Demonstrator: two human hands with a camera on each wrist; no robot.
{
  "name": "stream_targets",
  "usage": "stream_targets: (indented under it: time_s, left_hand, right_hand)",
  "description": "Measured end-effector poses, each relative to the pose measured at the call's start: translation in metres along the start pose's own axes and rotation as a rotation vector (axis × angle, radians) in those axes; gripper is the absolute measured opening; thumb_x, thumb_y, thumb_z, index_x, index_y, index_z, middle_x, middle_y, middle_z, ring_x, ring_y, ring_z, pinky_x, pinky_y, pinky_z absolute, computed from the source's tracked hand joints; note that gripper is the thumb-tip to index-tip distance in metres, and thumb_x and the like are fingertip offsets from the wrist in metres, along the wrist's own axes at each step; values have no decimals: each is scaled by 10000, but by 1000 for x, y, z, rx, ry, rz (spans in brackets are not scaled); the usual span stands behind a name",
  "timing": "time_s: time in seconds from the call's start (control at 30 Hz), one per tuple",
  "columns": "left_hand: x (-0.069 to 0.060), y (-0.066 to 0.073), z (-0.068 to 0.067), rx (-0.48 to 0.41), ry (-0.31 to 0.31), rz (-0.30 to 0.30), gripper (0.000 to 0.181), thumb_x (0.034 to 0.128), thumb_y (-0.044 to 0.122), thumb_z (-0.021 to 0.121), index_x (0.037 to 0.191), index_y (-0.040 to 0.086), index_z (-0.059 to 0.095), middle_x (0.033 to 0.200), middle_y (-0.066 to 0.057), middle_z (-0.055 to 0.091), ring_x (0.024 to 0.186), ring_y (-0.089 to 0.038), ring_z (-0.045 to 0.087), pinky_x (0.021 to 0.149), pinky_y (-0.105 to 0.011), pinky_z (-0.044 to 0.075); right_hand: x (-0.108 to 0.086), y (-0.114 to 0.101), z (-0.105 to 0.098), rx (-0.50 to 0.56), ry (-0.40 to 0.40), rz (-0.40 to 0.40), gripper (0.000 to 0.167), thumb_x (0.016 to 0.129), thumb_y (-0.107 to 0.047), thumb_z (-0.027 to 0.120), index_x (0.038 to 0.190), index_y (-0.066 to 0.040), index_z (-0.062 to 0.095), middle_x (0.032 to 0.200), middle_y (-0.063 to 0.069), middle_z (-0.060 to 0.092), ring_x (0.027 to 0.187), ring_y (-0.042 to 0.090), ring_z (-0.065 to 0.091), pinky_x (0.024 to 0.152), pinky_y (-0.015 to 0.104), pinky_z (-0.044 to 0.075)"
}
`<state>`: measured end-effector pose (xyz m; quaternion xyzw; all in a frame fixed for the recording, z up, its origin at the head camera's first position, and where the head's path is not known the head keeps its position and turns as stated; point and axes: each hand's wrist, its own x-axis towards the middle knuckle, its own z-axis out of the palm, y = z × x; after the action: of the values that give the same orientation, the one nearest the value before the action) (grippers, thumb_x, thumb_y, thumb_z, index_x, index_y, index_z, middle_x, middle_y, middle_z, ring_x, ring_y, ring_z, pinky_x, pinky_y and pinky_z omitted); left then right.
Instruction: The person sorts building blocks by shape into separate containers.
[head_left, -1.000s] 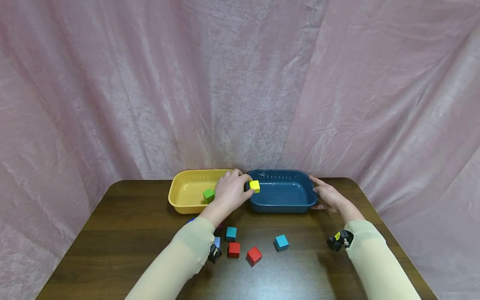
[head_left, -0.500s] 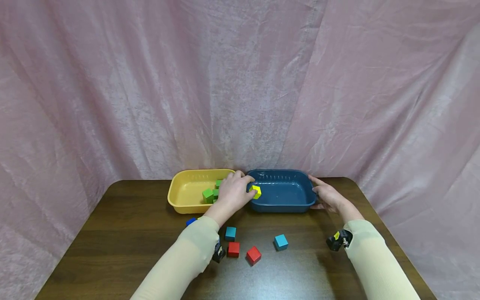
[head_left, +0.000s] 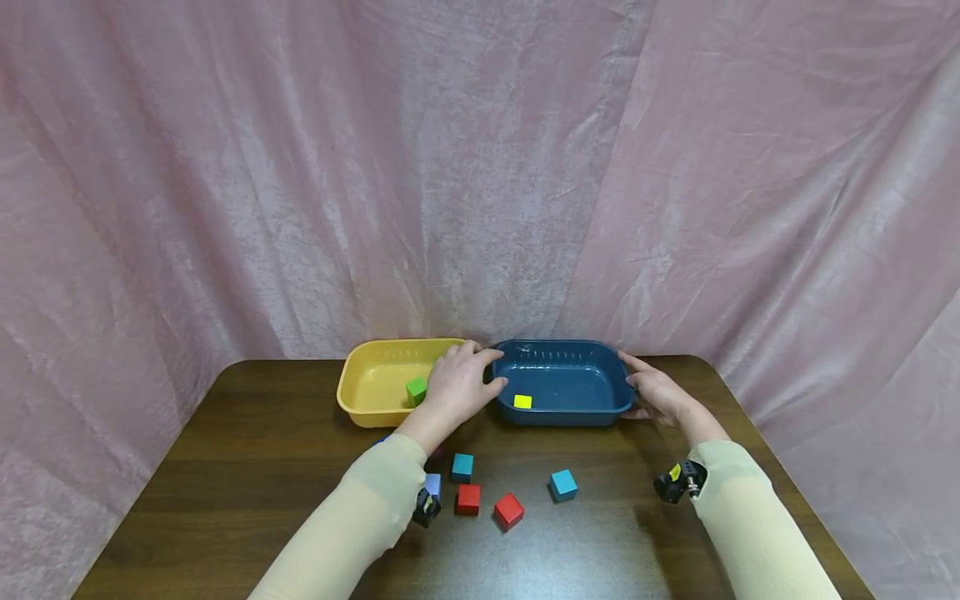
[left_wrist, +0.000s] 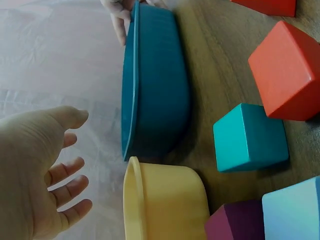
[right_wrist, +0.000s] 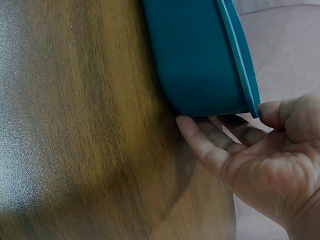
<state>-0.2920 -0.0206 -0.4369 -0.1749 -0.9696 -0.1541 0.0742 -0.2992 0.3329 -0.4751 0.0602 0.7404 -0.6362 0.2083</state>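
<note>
A yellow cube [head_left: 522, 402] lies inside the blue tray [head_left: 566, 417], by its front left corner. My left hand [head_left: 457, 379] hovers over the right end of the yellow tray [head_left: 360, 417], thumb and fingers apart and holding nothing, as the left wrist view confirms. A green cube [head_left: 416, 391] is visible in the yellow tray; the hand covers the part to its right. At the blue tray's right end, my right hand [head_left: 660, 393] touches the outside with its fingertips. In the right wrist view its fingers [right_wrist: 207, 150] are loosely bent against the end wall, the thumb beside the rim.
On the brown table [head_left: 247, 483], in front of the trays, lie two red cubes [head_left: 468, 500], two teal-blue cubes [head_left: 563, 485] and a light blue cube [head_left: 432, 484]. A dark purple cube [left_wrist: 236, 221] sits near the yellow tray. A pink curtain [head_left: 480, 183] hangs behind.
The yellow cube, earlier pinched in my left hand over the blue tray's left edge, is released and lies in that tray. My left hand has drawn slightly left; the right hand stays put.
</note>
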Motion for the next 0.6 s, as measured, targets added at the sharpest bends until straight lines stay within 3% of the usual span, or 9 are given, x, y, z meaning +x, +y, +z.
stream_targets:
  time_s: [0.3,0.5,0.6]
  left_hand:
    - [-8,-1,-15,-25,-10,34,522,954,512,680,1432,312,613,1356,-44,593,1204,-272,539,992,-457,459]
    - [-15,0,-28,-41,3,76,528,953,509,684,1438,315,608,1386,-41,586,1248,-280,534,1024,-482,445]
    - [-19,0,-32,-45,14,99,535,947,499,698,1439,308,609,1383,-40,591,1253,-283,536,1034,-489,437]
  right_hand:
    - [1,0,0,-15,10,0,649,1067,-20,201,1656,-199,-4,1630,343,61,1361,533,365,1002,683,417]
    - [2,0,-1,-14,8,5,643,1074,-25,198,1656,-208,-3,1647,326,19,1412,561,299,1001,687,414]
    - [2,0,-1,-22,10,6,644,1074,-24,204,1658,-210,4,1648,323,31,1377,526,371,996,684,421]
